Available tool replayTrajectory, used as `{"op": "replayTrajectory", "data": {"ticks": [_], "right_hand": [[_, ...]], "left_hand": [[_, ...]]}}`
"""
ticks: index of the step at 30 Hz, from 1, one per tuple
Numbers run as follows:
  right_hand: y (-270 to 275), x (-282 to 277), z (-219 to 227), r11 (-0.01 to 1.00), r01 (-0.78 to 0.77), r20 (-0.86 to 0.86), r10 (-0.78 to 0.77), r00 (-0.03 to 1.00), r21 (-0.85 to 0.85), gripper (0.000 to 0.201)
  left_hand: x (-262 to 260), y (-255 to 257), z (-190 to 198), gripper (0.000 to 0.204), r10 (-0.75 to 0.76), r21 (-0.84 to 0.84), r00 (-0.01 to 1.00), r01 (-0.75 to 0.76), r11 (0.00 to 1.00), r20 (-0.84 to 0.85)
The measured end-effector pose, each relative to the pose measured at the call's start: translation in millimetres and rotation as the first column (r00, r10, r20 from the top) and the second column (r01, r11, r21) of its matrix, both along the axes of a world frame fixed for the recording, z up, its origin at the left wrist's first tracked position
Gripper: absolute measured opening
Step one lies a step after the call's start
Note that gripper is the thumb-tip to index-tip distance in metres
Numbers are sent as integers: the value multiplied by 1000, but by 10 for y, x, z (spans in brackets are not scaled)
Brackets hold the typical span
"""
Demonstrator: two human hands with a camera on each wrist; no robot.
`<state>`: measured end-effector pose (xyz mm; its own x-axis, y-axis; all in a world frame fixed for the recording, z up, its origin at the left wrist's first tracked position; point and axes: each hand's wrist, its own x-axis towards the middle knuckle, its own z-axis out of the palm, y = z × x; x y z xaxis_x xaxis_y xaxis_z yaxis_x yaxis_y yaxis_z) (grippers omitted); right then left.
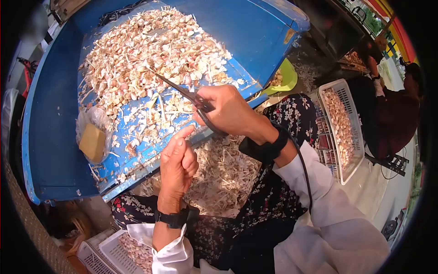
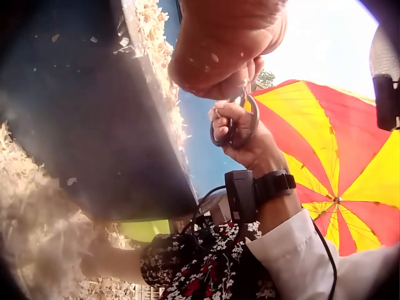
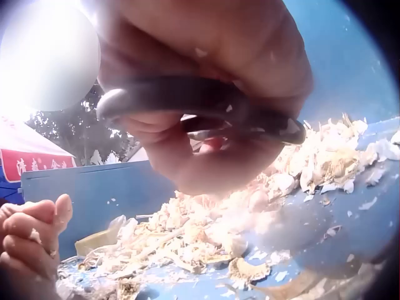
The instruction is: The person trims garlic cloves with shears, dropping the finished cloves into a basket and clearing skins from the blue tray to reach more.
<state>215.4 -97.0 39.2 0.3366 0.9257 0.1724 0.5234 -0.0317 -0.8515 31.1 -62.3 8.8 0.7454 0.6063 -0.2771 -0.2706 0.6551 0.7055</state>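
Black scissors (image 1: 175, 86) are gripped in my right hand (image 1: 228, 109), fingers through the handle loops, blades pointing up and left over a heap of garlic (image 1: 137, 59) on a blue tray (image 1: 50, 137). In the right wrist view a dark handle loop (image 3: 181, 97) crosses the right hand (image 3: 212, 56). My left hand (image 1: 178, 160) is just below and left of it, by the tray's near edge, apart from the scissors. Its fingers are curled with one digit raised, also in the right wrist view (image 3: 31, 237); no object shows in it, though its palm is partly hidden.
Peelings and stalks (image 1: 223, 178) lie below the tray, between the legs. A yellowish block (image 1: 92, 143) in plastic sits at the tray's left. White baskets of cloves stand at right (image 1: 357, 123) and lower left (image 1: 109, 249). A green bowl (image 1: 288, 75) is beyond the knee; another person (image 1: 397, 118) sits right.
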Motion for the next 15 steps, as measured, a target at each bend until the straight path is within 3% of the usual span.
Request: {"op": "replayTrajectory", "data": {"ticks": [2, 4, 7, 11, 12, 15], "right_hand": [[291, 337, -91, 994, 52, 57, -47, 997, -97, 16], [469, 472, -212, 964, 13, 205, 44, 978, -267, 17], [586, 412, -445, 935, -53, 330, 176, 927, -351, 17], [691, 445, -464, 879, -83, 327, 260, 909, -470, 17], [678, 440, -398, 869, -109, 254, 258, 932, -483, 16], [440, 594, -278, 912, -76, 284, 204, 937, -403, 16]], "left_hand": [[8, 91, -65, 31, 94, 33, 995, -95, 995, 8], [-61, 222, -183, 29, 181, 162, 981, -168, 972, -66], [-204, 344, -183, 26, 303, 236, 940, -263, 936, -156], [-253, 511, -230, 25, 423, 476, 879, -282, 833, -219], [-258, 531, -254, 25, 446, 507, 866, -286, 813, -227], [-349, 603, -401, 25, 429, 478, 891, -315, 820, -148]]}}
